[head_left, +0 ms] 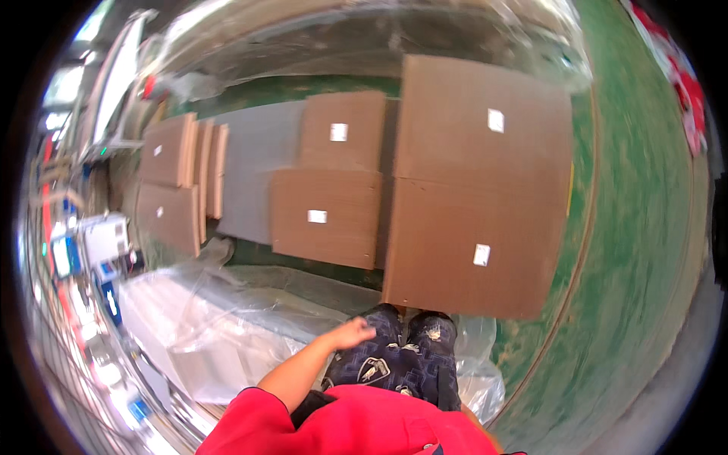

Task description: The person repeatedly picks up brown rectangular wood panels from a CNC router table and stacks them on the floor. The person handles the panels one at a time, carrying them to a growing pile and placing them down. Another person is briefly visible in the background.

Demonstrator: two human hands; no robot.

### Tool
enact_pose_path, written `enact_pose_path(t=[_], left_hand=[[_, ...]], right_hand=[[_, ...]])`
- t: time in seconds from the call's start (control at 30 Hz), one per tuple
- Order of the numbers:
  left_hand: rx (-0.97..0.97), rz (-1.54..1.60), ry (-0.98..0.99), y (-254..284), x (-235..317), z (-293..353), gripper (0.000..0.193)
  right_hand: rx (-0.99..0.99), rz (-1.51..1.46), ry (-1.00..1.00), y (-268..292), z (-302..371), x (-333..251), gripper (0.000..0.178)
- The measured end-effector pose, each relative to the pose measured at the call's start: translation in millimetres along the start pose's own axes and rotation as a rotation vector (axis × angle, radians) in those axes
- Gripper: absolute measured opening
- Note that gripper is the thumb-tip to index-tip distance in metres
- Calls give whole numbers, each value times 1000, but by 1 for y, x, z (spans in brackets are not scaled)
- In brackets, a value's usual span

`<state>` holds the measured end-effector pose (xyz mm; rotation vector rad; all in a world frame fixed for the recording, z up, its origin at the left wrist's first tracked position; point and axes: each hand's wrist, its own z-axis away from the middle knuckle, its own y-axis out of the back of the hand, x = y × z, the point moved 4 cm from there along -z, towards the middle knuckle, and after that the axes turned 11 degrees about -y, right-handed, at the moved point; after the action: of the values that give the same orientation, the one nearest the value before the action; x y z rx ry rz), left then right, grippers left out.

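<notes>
My left hand point(353, 334) hangs in front of my dark patterned trousers, its fingers loosely curled with nothing showing in them. It touches none of the panels. My right hand is out of sight, hidden beside or behind my body. Just ahead of my legs lie two large brown panels, a near one point(455, 243) and a far one point(485, 114), edge to edge, each with a white label. To their left sit smaller brown panels, one nearer point(326, 220) and one farther point(341, 136), also labelled.
A grey sheet point(258, 163) lies left of the smaller panels, beside stacked brown boards point(167, 152). Clear plastic film covers a pale stack point(197, 334) at my left and a long pile point(318, 45) beyond. Green floor point(637, 227) runs along the right.
</notes>
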<state>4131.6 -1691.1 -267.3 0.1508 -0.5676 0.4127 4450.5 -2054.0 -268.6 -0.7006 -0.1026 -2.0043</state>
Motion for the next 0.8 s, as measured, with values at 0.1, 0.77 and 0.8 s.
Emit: enact_pose_path(t=[0.1,0.77,0.8], left_hand=[[-12,-46,50,-33,-22,101,86],[29,282,120,-80,-249,344,95],[8,267,135,-92,-293,336,93]], right_hand=[[147,160,62,21,42,-30,57],[293,1171,855,-455,208,-237,39],[245,1249,856,-490,189,-225,36]])
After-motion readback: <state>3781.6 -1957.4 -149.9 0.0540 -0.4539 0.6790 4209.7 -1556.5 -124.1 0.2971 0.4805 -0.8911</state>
